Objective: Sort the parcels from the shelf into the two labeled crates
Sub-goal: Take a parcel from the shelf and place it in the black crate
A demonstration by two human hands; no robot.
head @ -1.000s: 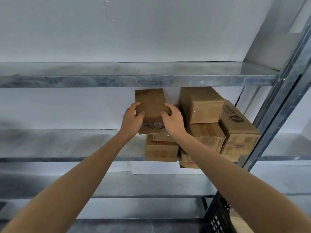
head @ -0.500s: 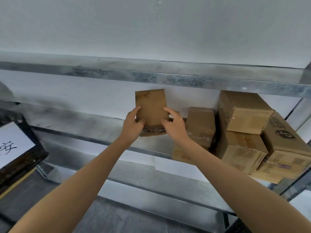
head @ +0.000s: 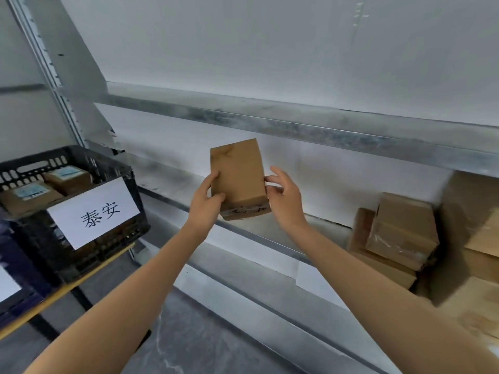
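A small brown cardboard parcel (head: 239, 174) with handwriting on its near end is held in the air in front of the metal shelf (head: 272, 233). My left hand (head: 206, 205) grips its left side, thumb on the top face. My right hand (head: 285, 198) is at its right side, with the fingertips touching the edge and the fingers loosely spread. To the left stands a black crate (head: 116, 168) with a white label in Chinese characters; it holds two parcels (head: 48, 184) with blue-and-white stickers.
More brown parcels (head: 399, 233) are stacked on the shelf at the right. The edge of a second, dark blue crate (head: 16, 279) with a white label shows at far left. Both crates rest on a yellow-edged board (head: 67, 287). An upper shelf beam (head: 297, 128) runs overhead.
The view has swung left, bringing the black labelled crate into sight. Both hands carried the parcel away from the stack towards the left. My right hand's hold has loosened.
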